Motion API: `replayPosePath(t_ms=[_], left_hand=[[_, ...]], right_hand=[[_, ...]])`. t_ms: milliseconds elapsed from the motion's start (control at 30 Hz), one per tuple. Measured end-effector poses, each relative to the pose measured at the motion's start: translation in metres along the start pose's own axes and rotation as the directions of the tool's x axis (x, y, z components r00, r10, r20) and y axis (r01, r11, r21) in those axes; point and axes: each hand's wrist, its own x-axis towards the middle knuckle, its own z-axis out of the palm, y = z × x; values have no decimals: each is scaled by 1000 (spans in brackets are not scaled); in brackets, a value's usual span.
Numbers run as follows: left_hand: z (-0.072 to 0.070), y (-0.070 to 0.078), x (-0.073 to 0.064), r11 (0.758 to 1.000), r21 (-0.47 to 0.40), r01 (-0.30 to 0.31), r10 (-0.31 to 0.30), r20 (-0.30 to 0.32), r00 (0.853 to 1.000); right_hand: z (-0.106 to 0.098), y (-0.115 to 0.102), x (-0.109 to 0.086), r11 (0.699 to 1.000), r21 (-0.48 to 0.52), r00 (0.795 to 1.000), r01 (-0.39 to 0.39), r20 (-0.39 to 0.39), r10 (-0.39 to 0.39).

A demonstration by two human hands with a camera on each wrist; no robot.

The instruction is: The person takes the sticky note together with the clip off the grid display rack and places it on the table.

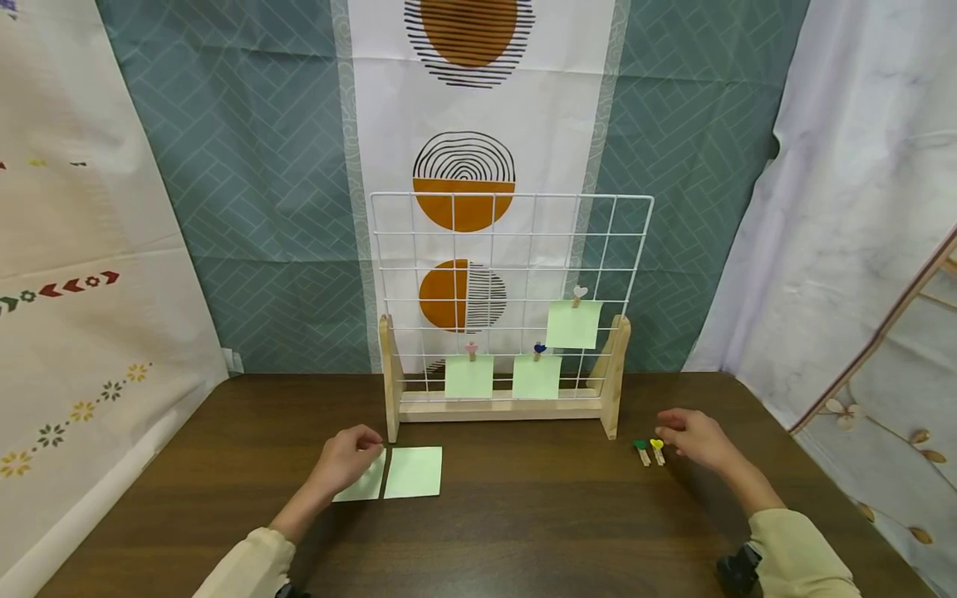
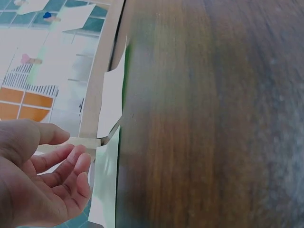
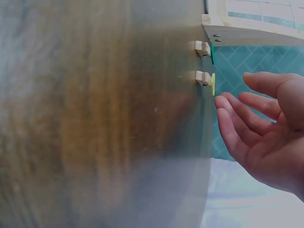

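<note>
My left hand (image 1: 346,458), its fingers loosely bent and nothing held, hovers over the left green paper square (image 1: 365,484). That hand partly covers the square in the head view. A second green paper square (image 1: 414,473) lies just right of it; both show edge-on in the left wrist view. At the right, my right hand (image 1: 697,438) is beside two small wooden clips, one with a green heart (image 1: 640,448) and one with a yellow heart (image 1: 657,449). In the right wrist view a gap separates the thumb from the fingers, and the yellow-heart clip (image 3: 204,79) lies close to the fingertips.
A white wire grid (image 1: 513,268) on a wooden stand (image 1: 501,409) rises at the back of the brown table (image 1: 523,515). Three green papers hang on it from heart clips: pink (image 1: 472,350), blue (image 1: 539,350) and white (image 1: 579,294). Patterned curtains surround the table.
</note>
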Motion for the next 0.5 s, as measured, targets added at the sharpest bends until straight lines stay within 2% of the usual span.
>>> replayPosePath(t_ms=[233, 500], left_hand=[[-2, 6, 3, 1000, -13, -18, 18, -3, 1000], [-5, 30, 14, 997, -42, -70, 69, -16, 997]], right_hand=[[-7, -8, 5, 999, -46, 1000, 23, -20, -24], [-23, -31, 16, 995, -74, 995, 71, -62, -76]])
